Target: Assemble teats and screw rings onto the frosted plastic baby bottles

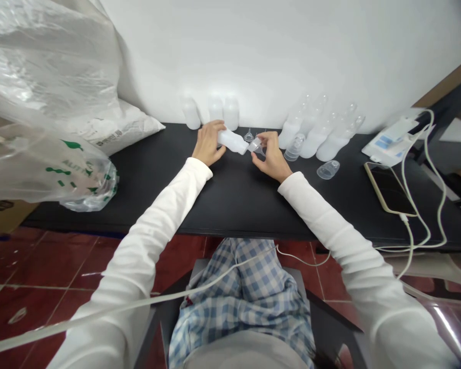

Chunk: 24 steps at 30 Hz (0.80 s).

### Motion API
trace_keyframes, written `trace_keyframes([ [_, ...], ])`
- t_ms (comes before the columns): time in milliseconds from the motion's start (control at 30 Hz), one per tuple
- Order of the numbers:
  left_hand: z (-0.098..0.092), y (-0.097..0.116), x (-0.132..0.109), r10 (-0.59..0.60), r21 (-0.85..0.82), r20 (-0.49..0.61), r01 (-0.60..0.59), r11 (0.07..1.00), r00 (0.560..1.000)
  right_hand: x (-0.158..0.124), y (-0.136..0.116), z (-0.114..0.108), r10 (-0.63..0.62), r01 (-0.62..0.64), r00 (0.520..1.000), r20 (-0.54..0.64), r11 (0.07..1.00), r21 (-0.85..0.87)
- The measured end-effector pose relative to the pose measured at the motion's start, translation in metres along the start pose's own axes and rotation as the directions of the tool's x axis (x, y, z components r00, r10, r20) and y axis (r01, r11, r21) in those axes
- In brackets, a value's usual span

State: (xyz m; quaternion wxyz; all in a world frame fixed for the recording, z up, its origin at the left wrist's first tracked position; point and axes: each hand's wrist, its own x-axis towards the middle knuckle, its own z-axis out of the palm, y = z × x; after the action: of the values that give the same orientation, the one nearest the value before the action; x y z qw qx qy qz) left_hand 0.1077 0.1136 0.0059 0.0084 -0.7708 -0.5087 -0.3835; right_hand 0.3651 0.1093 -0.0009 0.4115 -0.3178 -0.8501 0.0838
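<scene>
Both forearms reach forward over the black flat surface (230, 205) and angle inward until the hands nearly meet. The left hand (207, 143) lies palm down, its grip wrapped around the base end of a milky white plastic bottle (232, 140). The right hand (272, 158) bends in from the opposite side, its grip pinching a small clear plastic fitting (255, 145) by the bottle's neck; whether the two touch, I cannot tell. Green lettering on the clear plastic bag (80, 177) seems to include "ALIT"; dark print on the white sack (128, 125) is too small to read. The bottle looks smooth, unlabelled and semi-opaque, tilted neck-down toward the right hand.
</scene>
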Motion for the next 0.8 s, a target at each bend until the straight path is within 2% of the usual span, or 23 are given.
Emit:
trace_keyframes([
  [200,-0.004,0.001,0.002,0.049,-0.015,0.05,-0.048,0.999,0.998,-0.001,0.001,0.0,-0.046,0.047,0.996,0.081,0.999,-0.012],
  [500,-0.006,0.011,0.005,0.097,-0.041,0.074,-0.094,0.995,0.993,-0.005,0.02,0.015,-0.006,0.011,0.999,-0.053,0.995,0.096],
  [800,-0.013,-0.008,0.005,0.123,0.045,0.127,-0.13,0.991,0.984,-0.003,0.015,0.006,-0.029,0.029,1.0,-0.005,0.999,0.013],
])
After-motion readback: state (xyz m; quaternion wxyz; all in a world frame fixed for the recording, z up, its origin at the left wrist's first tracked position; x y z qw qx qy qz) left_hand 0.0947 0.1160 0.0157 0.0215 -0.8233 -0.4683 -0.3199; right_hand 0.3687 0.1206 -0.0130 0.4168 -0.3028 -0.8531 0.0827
